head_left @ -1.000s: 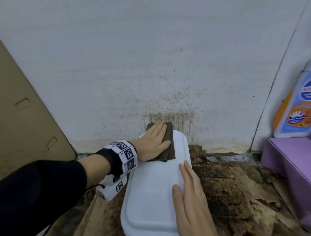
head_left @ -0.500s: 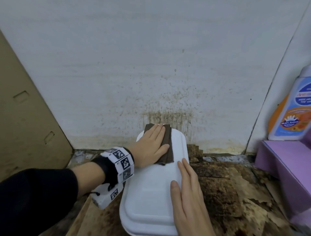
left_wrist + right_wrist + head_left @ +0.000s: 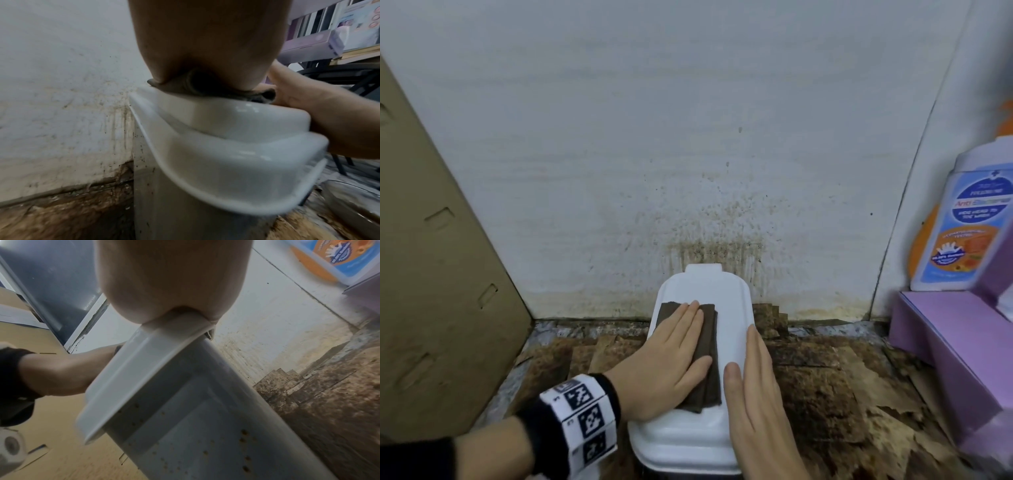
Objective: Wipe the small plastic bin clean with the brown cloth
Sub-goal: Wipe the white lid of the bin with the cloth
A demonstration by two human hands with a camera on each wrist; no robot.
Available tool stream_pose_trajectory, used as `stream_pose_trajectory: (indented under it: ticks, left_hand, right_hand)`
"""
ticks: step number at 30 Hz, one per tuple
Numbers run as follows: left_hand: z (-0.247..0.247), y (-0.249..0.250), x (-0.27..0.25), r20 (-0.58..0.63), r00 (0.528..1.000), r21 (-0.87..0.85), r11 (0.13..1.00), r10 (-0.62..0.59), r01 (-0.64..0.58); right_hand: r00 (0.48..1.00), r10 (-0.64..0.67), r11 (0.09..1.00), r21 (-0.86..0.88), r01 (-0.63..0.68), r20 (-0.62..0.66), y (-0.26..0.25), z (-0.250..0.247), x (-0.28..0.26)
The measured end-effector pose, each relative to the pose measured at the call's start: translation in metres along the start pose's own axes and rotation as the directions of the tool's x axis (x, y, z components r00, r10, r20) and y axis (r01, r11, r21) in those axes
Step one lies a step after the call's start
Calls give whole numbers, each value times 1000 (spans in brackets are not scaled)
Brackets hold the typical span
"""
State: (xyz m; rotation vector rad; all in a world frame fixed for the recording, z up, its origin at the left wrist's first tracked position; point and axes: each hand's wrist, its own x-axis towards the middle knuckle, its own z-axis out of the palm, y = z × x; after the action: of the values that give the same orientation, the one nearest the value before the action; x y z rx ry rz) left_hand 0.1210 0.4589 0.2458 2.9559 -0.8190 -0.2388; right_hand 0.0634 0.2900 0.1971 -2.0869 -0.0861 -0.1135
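At the bottom centre of the head view, my right hand lies flat along the right edge of the small plastic bin, fingers straight and together, gripping nothing. Just left of it, my left hand presses the brown cloth flat on the bin's white lid, fingers straight and close together, thumb out toward the right hand. Cloth folded, mid-lid, its far edge level with my fingertips. Stained brown floor on both sides of the bin. Right edge of frame: purple box, with a blue-and-orange bottle standing behind it. Left edge: cardboard panel leaning. Beyond the bin, touching or nearly touching its far end, the white wall, spattered brown low down.
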Motion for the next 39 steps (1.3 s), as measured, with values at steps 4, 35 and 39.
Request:
stream_pose_trajectory:
  ticks: [4, 35, 39]
  left_hand:
    - [-8, -8, 21, 22, 1000, -8, 1000, 0, 1]
    - [27, 13, -52, -127, 992, -91, 996, 6, -17]
    - [29, -1, -43, -159, 986, -192, 979, 42, -72]
  right_hand:
    - [1000, -5, 1000, -5, 6, 25, -1, 1, 1]
    - [999, -38, 997, 73, 39, -8, 5, -4, -10]
    - [999, -40, 996, 79, 41, -15, 6, -3, -7]
